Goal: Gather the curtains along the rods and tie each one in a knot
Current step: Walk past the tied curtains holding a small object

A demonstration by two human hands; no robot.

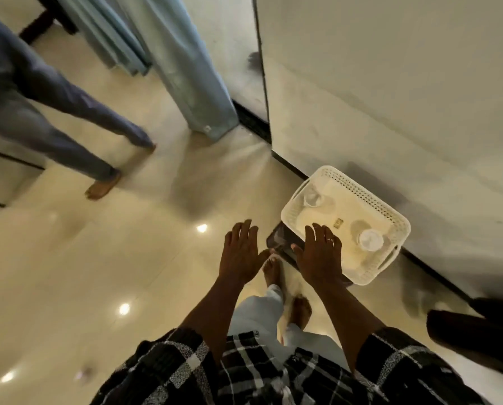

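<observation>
Two pale blue curtains hang at the top of the view: one [190, 74] reaches down to the floor beside a wall corner, the other [110, 36] hangs further left and back. My left hand [240, 251] and my right hand [320, 254] are held out in front of me, palms down, fingers spread, holding nothing. Both hands are well short of the curtains. A ring shows on my right hand. The rods are out of view.
A white plastic basket [381, 211] with cups stands on the floor by the wall, under my right hand. A dark flat object [279, 239] lies beside it. Another person's legs [69, 124] stand at the left. Glossy tiled floor [98, 273] spreads left; dark furniture [478, 334] sits at right.
</observation>
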